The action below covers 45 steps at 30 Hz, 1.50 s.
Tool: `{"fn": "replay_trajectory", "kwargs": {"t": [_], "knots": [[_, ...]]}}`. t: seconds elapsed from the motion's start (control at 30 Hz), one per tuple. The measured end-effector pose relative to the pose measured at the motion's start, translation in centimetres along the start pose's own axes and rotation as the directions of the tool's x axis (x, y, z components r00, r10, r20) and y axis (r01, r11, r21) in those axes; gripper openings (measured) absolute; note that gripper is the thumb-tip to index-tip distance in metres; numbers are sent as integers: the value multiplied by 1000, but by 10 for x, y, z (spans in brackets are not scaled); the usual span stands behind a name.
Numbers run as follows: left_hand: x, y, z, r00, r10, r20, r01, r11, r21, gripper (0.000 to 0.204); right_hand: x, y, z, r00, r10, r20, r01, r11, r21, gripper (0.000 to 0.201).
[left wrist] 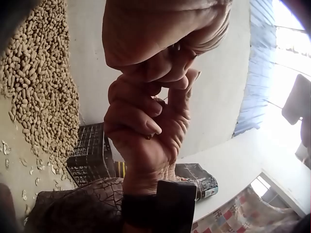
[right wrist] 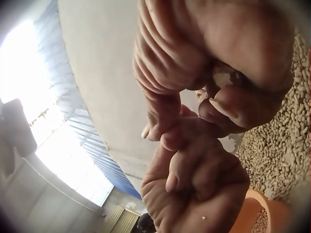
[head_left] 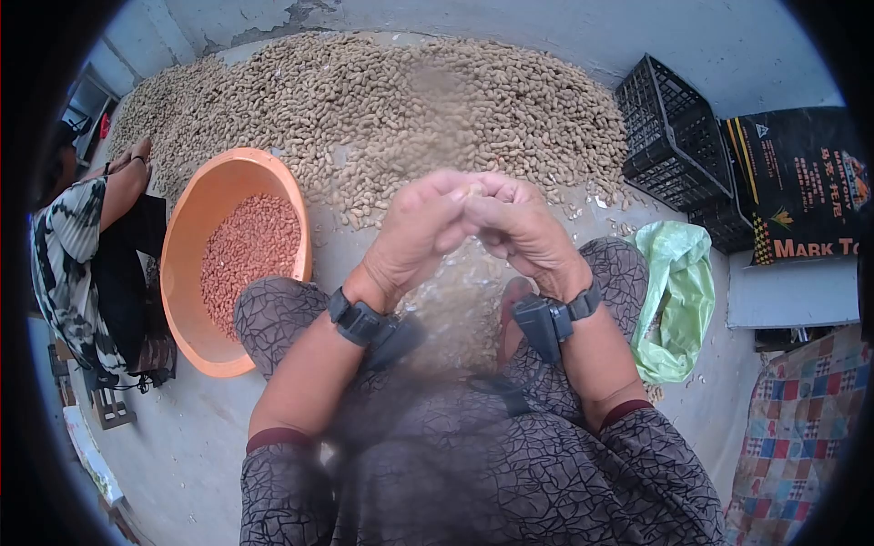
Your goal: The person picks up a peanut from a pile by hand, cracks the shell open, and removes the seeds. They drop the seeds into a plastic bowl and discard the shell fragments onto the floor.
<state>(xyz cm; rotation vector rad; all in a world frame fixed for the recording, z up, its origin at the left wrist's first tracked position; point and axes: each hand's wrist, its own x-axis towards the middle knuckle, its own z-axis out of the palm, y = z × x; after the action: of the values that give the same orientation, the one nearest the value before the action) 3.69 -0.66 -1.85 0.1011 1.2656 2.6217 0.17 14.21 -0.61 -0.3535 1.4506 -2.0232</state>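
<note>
My left hand [head_left: 419, 223] and right hand [head_left: 523, 223] meet in front of me, thumbs and fingertips together. Between the fingertips they pinch a peanut [head_left: 471, 191], mostly covered by the fingers. In the right wrist view a bit of pale, rough shell [right wrist: 199, 95] shows between the fingertips. Further pale pieces [right wrist: 224, 76] sit inside the curled fingers of the right hand. Seen from the left wrist, the right hand's fingers curl toward its palm. Below the hands, blurred empty shells [head_left: 455, 305] lie on the floor between my legs.
A long heap of unshelled peanuts [head_left: 364, 100] lies along the wall. At left stands an orange basin [head_left: 177, 273] with red shelled peanuts [head_left: 250, 250]; beyond it another person [head_left: 86, 237] sits. On the right are a green bag [head_left: 678, 291], black crates [head_left: 674, 136] and a printed black sack [head_left: 801, 182].
</note>
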Motion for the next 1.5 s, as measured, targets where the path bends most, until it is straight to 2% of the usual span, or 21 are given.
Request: {"fn": "replay_trajectory", "kwargs": {"t": [0.07, 0.2, 0.3, 0.37, 0.4, 0.47, 0.5, 0.53, 0.57, 0.6, 0.67, 0.8, 0.87, 0.97, 1.1, 1.17, 1.2, 1.27, 1.3, 1.37, 1.5], "knots": [[-2, 5, 6, 998, -5, 56, 5, 1000, 0, 28, -3, -11, 5, 990, -12, 141, 9, 1000, 24, 39], [-3, 8, 11, 998, -4, 55, 2, 1000, 26, 30, -1, -6, 0, 991, -22, 129, 22, 1000, 1, 44], [-3, 11, 14, 998, -32, 51, 25, 992, 126, 32, 0, -5, -1, 989, -17, 146, 17, 1000, 0, 42], [-5, 6, 14, 998, -40, -43, 46, 988, 147, 35, -2, -4, 0, 991, -19, 131, 16, 1000, 23, 38], [-5, 3, 12, 998, -40, -44, 46, 988, 147, 35, -2, -3, 0, 991, -18, 131, 15, 1000, 23, 38], [-4, -2, 8, 981, -63, -181, 95, 979, 178, 41, -1, -1, 1, 997, 13, 74, -17, 998, 53, 32], [-5, -1, 8, 981, -63, -181, 96, 979, 179, 41, -1, 0, -1, 997, 12, 74, -16, 998, 54, 32], [-6, 0, 10, 997, 67, -42, -47, 927, 373, 42, -2, 0, -2, 998, 14, 66, -18, 998, 55, 29], [-7, 2, 11, 979, 167, 121, -206, 822, 531, 43, -2, 0, -4, 998, 16, 58, -19, 998, 56, 27], [-7, 2, 14, 978, 167, 122, -207, 821, 531, 43, -3, -2, -1, 998, 14, 58, -17, 998, 56, 27], [-7, 3, 18, 990, 124, 69, -141, 909, 393, 42, -7, -8, 8, 1000, -25, 18, 22, 994, 109, 23], [-10, 0, 23, 991, 124, 47, -132, 934, 331, 42, -8, -4, 7, 999, -33, -10, 35, 987, 157, 21], [-10, -1, 27, 992, 127, 17, -126, 945, 302, 41, -6, 1, 1, 998, -34, -59, 41, 993, 114, 19], [-7, -4, 27, 989, 147, -12, -137, 947, 292, 40, -9, -10, 12, 994, -33, -105, 48, 989, 141, 18], [-5, -8, 23, 989, 141, -36, -124, 945, 301, 38, -5, -1, 4, 993, -42, -109, 55, 991, 125, 15], [-1, -14, 7, 982, 183, 45, -182, 859, 479, 35, -1, 2, 1, 989, -26, -143, 40, 995, 93, 17], [-1, -11, 10, 982, 182, 46, -182, 859, 479, 35, 0, 1, -1, 989, -27, -145, 41, 995, 94, 17], [-3, -2, 18, 999, -8, -44, 14, 993, 120, 33, 1, -1, -5, 1000, -10, 14, 8, 994, 105, 20], [-3, -2, 17, 999, -7, -43, 12, 993, 119, 33, 0, -2, -4, 1000, -10, 15, 8, 995, 103, 20], [-1, -2, 13, 998, -67, -16, 66, 994, -91, 31, 0, -4, 2, 999, -33, -18, 34, 999, 17, 23], [1, -4, 3, 997, -10, 73, 16, 996, -83, 29, 0, -4, 6, 989, -97, -109, 94, 995, -38, 21]]}}
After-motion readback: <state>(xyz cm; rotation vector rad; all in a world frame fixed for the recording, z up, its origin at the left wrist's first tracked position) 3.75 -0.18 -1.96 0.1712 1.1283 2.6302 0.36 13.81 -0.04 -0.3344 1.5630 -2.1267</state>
